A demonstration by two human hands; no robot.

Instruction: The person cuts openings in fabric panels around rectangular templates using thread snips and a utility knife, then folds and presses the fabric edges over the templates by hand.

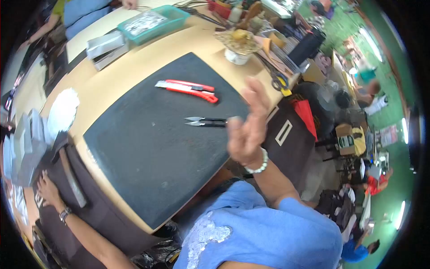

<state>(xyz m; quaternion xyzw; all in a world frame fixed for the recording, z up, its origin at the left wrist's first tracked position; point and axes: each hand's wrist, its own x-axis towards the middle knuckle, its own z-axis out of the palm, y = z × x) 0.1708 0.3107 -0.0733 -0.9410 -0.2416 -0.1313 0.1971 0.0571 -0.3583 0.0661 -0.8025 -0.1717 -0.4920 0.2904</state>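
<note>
My left hand [48, 190], with a watch on its wrist, lies with its fingers spread at the edge of a dark brown sheet [101, 210]. Beside it rests a hammer [71, 172] with a wooden handle. Raised over the right edge of a black mat [152, 148], my right hand [248, 130] wears a pale bead bracelet. Its fingers are apart, slightly smeared, and nothing shows in them. Near its fingertips, a pair of black-handled thread snips [206, 122] lies on the mat, partly hidden. Farther up sits a red utility knife [188, 88] with its blade out.
A teal tray [177, 20] and a grey box [107, 47] stand at the back. To the right are a white pot with a yellowish lump [239, 45] and dark-handled scissors [280, 80]. Grey blocks [31, 148] are piled at left. Other people work farther off.
</note>
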